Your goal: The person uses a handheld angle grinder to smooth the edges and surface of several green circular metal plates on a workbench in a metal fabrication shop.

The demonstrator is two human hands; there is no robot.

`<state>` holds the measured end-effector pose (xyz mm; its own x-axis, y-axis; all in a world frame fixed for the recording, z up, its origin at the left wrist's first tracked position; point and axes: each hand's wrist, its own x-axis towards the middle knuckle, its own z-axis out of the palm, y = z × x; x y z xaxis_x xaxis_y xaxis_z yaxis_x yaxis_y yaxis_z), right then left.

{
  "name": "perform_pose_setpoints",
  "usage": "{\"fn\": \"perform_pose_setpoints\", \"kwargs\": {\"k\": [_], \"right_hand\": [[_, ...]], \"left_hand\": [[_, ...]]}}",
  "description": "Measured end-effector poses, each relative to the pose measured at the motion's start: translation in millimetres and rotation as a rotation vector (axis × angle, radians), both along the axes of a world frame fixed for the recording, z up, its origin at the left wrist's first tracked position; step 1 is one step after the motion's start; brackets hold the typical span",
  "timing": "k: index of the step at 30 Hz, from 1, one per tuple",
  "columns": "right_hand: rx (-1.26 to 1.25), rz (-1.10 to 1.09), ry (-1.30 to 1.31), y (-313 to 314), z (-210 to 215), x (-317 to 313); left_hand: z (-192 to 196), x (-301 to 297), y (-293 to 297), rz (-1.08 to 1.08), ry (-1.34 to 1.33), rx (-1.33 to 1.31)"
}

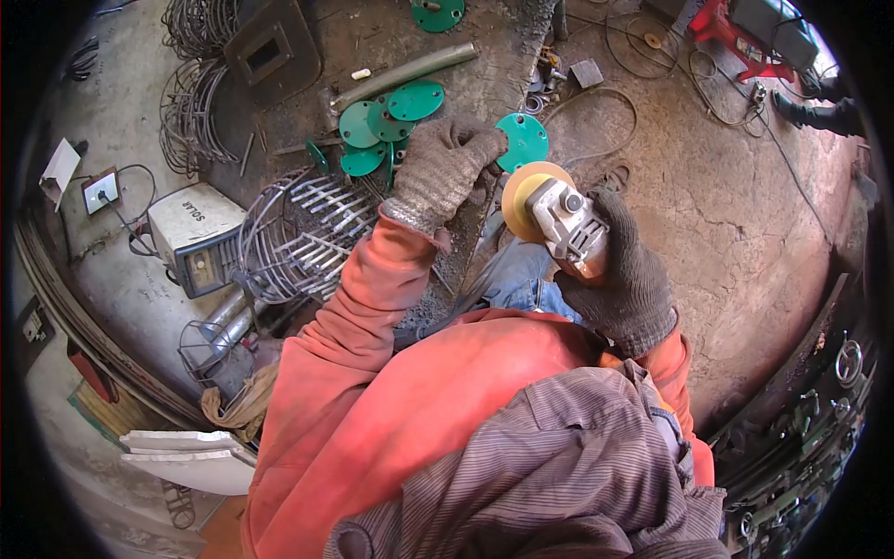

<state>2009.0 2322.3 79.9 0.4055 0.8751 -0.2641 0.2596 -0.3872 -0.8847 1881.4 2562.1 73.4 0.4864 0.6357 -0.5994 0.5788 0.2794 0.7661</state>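
The gloved right hand grips an angle grinder, its yellow disc just beside the green plate pinned under the nearer, closed left hand.

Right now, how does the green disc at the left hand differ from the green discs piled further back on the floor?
The green disc at the left hand lies alone, partly hidden by the angle grinder in the right hand. The piled green discs overlap, untouched. All look round, flat and green.

Pile of green discs, wire cage, grey welding machine, metal pipe, coiled wire, red stand
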Motion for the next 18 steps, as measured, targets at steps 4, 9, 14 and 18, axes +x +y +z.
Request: {"fn": "perform_pose_setpoints", "kwargs": {"k": [4,9,14,18], "right_hand": [[-0.007,-0.044,-0.070,-16.7,2.2,-6.1],[-0.007,-0.184,-0.016,-46.2,-6.3,-7.8],[0.045,-0.245,0.022,-58.8,-11.6,1.5],[0.072,-0.298,0.045,-62.3,-16.9,0.9]], "left_hand": [[-1.7,-7.7,4.2,0.011,-0.062,-0.108],[1.5,-16.1,4.1,0.043,-0.163,-0.063],[-27.3,-42.6,19.0,0.237,-0.617,-0.198],[3.2,-24.5,18.6,-0.149,-0.298,0.196]]}}
